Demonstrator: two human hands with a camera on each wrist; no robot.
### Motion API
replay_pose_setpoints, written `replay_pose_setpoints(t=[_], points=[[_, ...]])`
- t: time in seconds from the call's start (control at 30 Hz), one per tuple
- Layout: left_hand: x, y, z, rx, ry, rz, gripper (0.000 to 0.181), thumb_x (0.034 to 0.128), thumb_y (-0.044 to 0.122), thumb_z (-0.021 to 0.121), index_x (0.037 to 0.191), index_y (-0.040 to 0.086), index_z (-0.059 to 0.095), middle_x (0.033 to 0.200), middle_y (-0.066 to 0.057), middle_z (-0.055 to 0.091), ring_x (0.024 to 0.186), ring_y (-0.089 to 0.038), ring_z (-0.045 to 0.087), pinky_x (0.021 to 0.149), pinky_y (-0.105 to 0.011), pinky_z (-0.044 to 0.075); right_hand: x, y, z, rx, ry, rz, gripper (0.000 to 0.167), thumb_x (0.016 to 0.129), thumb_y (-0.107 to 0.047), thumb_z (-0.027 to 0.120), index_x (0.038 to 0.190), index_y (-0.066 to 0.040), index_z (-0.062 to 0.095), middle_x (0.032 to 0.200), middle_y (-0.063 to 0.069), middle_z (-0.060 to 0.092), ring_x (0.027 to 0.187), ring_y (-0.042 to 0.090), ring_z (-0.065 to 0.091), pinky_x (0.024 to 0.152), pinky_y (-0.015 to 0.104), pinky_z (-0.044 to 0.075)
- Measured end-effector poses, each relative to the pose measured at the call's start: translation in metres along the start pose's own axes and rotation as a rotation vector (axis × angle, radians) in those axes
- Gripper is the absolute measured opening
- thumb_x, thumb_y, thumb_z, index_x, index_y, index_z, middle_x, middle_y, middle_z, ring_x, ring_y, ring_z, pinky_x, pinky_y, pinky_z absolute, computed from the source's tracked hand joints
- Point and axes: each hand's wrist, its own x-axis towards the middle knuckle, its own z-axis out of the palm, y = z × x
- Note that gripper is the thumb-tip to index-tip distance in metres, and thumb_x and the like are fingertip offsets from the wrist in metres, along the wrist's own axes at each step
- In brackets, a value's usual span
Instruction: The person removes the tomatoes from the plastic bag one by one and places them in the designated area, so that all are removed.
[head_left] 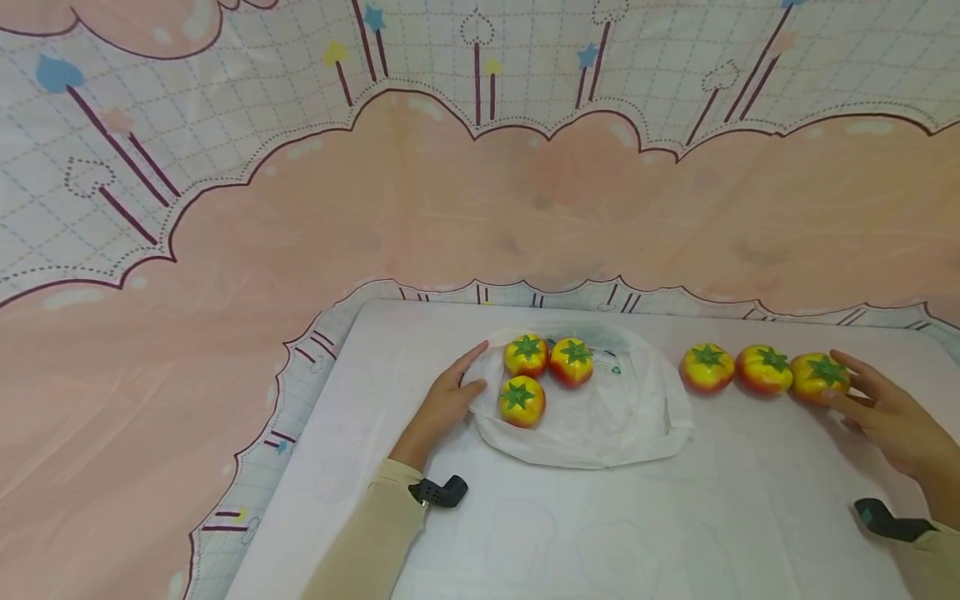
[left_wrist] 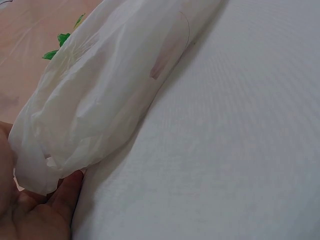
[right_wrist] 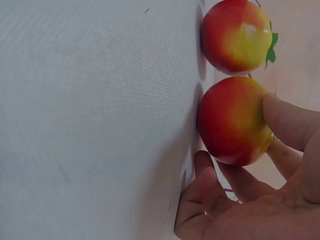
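Note:
A white plastic bag (head_left: 600, 429) lies flat on the table, with three red-and-yellow tomatoes (head_left: 522, 402) with green star-shaped tops on its left part. My left hand (head_left: 442, 400) holds the bag's left edge; in the left wrist view the bag's film (left_wrist: 100, 100) runs between thumb and fingers. To the right of the bag, three similar tomatoes stand in a row. At the row's right end my right hand (head_left: 888, 417) grips the last tomato (head_left: 813, 377), thumb on one side and fingers on the other. The right wrist view shows this tomato (right_wrist: 232, 120) still close to the tabletop.
Left of the gripped tomato stand the middle tomato (head_left: 763, 371) and the leftmost one (head_left: 707, 368), close together. A white cloth covers the table (head_left: 600, 533). Behind it hangs a peach-coloured patterned curtain (head_left: 480, 208). Black wrist cameras (head_left: 442, 492) sit on both wrists.

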Motion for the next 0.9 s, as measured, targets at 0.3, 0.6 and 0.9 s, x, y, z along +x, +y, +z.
replay_pose_setpoints(t=[0.3,0.6,0.9], points=[[0.0003,-0.001,-0.0003,0.001,-0.001,-0.005,0.058,0.1025,0.02,0.055,0.15,0.052,0.042,0.166,0.014,0.031,0.158,-0.017,0.022,0.129,-0.048,0.02,0.0007,0.0042,0.0016,0.017,-0.018,0.017,0.077,0.109,-0.041,0.043,0.161,-0.034,-0.013,0.161,0.035,-0.022,0.143,0.068,0.0,0.105,0.08,0.021],[0.0011,-0.0035,-0.0018,-0.009,-0.006,-0.004,0.058,0.1028,0.021,0.055,0.149,0.053,0.041,0.165,0.016,0.031,0.158,-0.016,0.021,0.129,-0.048,0.02,0.0009,-0.0016,0.0006,0.025,-0.071,0.019,0.079,0.109,-0.042,0.042,0.161,-0.03,-0.016,0.159,0.036,-0.025,0.141,0.07,0.003,0.104,0.081,0.021],[0.0026,-0.0039,-0.0005,-0.021,-0.012,-0.004,0.059,0.1026,0.021,0.056,0.149,0.054,0.041,0.166,0.016,0.03,0.158,-0.015,0.021,0.129,-0.047,0.021,-0.0022,-0.0005,-0.0018,-0.011,-0.07,0.035,0.081,0.108,-0.047,0.041,0.159,-0.032,-0.02,0.16,0.038,-0.02,0.139,0.07,0.008,0.104,0.081,0.023]])
